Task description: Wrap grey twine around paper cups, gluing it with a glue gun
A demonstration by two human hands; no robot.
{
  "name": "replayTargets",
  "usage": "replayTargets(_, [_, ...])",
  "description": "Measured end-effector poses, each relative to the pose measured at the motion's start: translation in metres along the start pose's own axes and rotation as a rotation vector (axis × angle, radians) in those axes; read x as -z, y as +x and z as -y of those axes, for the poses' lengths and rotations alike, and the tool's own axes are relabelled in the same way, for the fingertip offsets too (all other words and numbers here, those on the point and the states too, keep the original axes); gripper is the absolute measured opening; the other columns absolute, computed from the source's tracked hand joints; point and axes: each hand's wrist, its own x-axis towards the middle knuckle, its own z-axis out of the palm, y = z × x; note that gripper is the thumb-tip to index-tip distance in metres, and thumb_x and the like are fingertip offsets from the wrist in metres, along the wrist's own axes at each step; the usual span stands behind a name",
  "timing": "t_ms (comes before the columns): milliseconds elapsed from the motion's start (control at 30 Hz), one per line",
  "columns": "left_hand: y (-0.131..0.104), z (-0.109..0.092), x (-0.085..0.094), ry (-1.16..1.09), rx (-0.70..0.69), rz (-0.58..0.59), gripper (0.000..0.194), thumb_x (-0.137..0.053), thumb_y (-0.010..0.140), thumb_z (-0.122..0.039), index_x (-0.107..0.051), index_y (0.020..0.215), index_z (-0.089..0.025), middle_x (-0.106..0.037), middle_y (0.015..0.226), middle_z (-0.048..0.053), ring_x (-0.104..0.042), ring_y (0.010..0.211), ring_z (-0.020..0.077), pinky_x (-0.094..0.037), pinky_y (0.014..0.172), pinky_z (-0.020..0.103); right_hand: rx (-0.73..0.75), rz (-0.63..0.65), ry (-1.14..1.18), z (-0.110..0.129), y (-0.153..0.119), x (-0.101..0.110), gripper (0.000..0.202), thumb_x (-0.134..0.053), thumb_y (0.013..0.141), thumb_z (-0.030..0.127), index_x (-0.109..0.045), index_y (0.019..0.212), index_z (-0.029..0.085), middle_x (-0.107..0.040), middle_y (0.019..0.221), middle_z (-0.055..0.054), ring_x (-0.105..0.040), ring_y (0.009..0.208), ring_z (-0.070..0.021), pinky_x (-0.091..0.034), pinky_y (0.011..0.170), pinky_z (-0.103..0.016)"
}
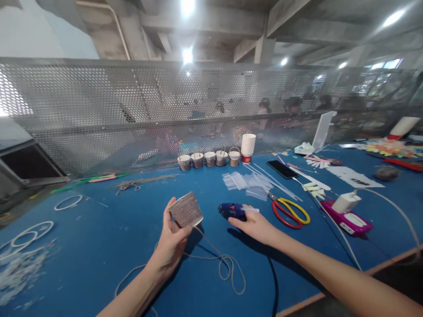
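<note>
My left hand (173, 237) grips a paper cup wrapped in grey-brown cord (187, 210), tilted above the blue table. From the cup, a loose length of cord (228, 264) runs down and curls on the tabletop. To the right, my right hand (256, 224) is closed around a dark blue hot glue gun (231, 210), its nozzle pointing left toward the cup but apart from it. A translucent glue stick (251, 209) sticks out of the gun's back end. The black cable (274, 281) trails toward the near edge.
Several cord-wrapped cups with handles (209, 159) stand along the perforated metal screen (132, 114), beside stacked paper cups (248, 147). Right of the glue gun lie plastic strips (246, 181), red-and-yellow scissors (289, 212), a phone (282, 169) and a magenta power strip (355, 222). White rings (24, 239) lie left.
</note>
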Motion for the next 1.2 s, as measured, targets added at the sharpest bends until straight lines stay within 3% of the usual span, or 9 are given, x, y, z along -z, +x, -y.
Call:
replayTargets(67, [0.0,0.0,0.0,-0.001,0.003,-0.003,0.094,-0.083,0.054,-0.02,-0.04,0.136,-0.038,-0.058,0.134,0.005,-0.056,0.12,0.0291,-0.039,0.106,0.044,-0.001,0.098,0.041,-0.008,-0.008,0.017,0.035,-0.06,0.075,0.032,-0.068,0.105,0.016,-0.066,0.104,-0.011,-0.06,0.099,-0.028,-0.046,0.086,-0.037])
replayTargets(133, [0.0,0.001,0.0,-0.003,0.01,-0.006,0.095,-0.083,0.053,-0.02,-0.04,0.136,-0.038,-0.058,0.132,0.005,-0.056,0.119,0.0289,-0.038,0.106,0.044,-0.112,0.144,0.155,-0.022,-0.013,0.04,0.059,-0.06,0.068,0.02,-0.058,0.126,0.018,-0.064,0.114,-0.011,-0.062,0.096,-0.0243,-0.049,0.082,-0.034])
replayTargets(300, [0.0,0.001,-0.002,-0.02,0.008,-0.01,0.093,-0.083,0.052,-0.018,-0.043,0.133,-0.036,-0.06,0.129,0.004,-0.056,0.119,0.0293,-0.04,0.105,0.045,-0.356,-0.329,0.445,-0.046,-0.001,0.09,0.067,-0.051,0.069,0.015,-0.046,0.136,0.021,-0.067,0.099,-0.006,-0.061,0.061,-0.0125,-0.05,0.059,-0.024])
replayTargets(367, [0.0,0.0,-0.003,-0.024,0.008,-0.013,0.091,-0.083,0.052,-0.017,-0.043,0.132,-0.036,-0.06,0.129,0.004,-0.056,0.12,0.0289,-0.04,0.105,0.044,-0.334,-0.362,0.472,-0.04,0.003,0.093,0.057,-0.051,0.07,0.015,-0.053,0.127,0.017,-0.068,0.093,-0.006,-0.06,0.059,-0.012,-0.049,0.056,-0.023])
replayTargets(500, [0.003,0.0,-0.001,-0.032,-0.005,-0.024,0.092,-0.083,0.052,-0.015,-0.043,0.132,-0.036,-0.058,0.13,0.004,-0.056,0.119,0.0294,-0.042,0.104,0.045,-0.263,-0.071,0.442,-0.012,-0.002,0.066,0.035,-0.061,0.061,0.011,-0.067,0.095,0.016,-0.071,0.089,-0.005,-0.065,0.076,-0.0173,-0.051,0.068,-0.026])
replayTargets(600, [0.005,0.001,0.001,-0.032,-0.003,-0.029,0.091,-0.083,0.052,-0.015,-0.043,0.131,-0.036,-0.058,0.13,0.004,-0.058,0.115,0.028,-0.044,0.101,0.043,-0.166,0.167,0.305,0.004,-0.005,0.033,0.032,-0.066,0.067,0.023,-0.066,0.098,0.017,-0.069,0.083,-0.002,-0.062,0.076,-0.018,-0.049,0.07,-0.028])
replayTargets(800, [0.002,0.001,-0.001,-0.042,0.014,-0.026,0.09,-0.082,0.053,-0.014,-0.042,0.132,-0.036,-0.061,0.126,0.003,-0.06,0.111,0.025,-0.045,0.099,0.04,-0.055,0.04,0.166,0.009,0.005,-0.007,0.02,-0.05,0.079,0.031,-0.063,0.082,0.017,-0.061,0.074,-0.001,-0.057,0.073,-0.0191,-0.045,0.069,-0.03])
replayTargets(1033, [0.004,0.006,-0.001,-0.067,0.002,-0.043,0.095,-0.081,0.054,-0.012,-0.036,0.136,-0.034,-0.062,0.123,0.004,-0.057,0.116,0.0255,-0.041,0.103,0.041,-0.057,0.087,0.295,0.021,-0.021,-0.008,0.033,-0.046,0.086,0.046,-0.057,0.069,0.02,-0.052,0.052,0.003,-0.053,0.053,-0.0154,-0.042,0.055,-0.027])
replayTargets(1200, [0.005,0.009,0.0,-0.014,-0.003,-0.039,0.098,-0.08,0.056,-0.012,-0.032,0.138,-0.034,-0.065,0.117,0.003,-0.059,0.114,0.0228,-0.038,0.106,0.039,0.082,-0.003,0.272,0.03,-0.036,-0.011,0.024,-0.053,0.086,0.042,-0.058,0.077,0.021,-0.059,0.066,0.001,-0.053,0.06,-0.015,-0.045,0.06,-0.026])
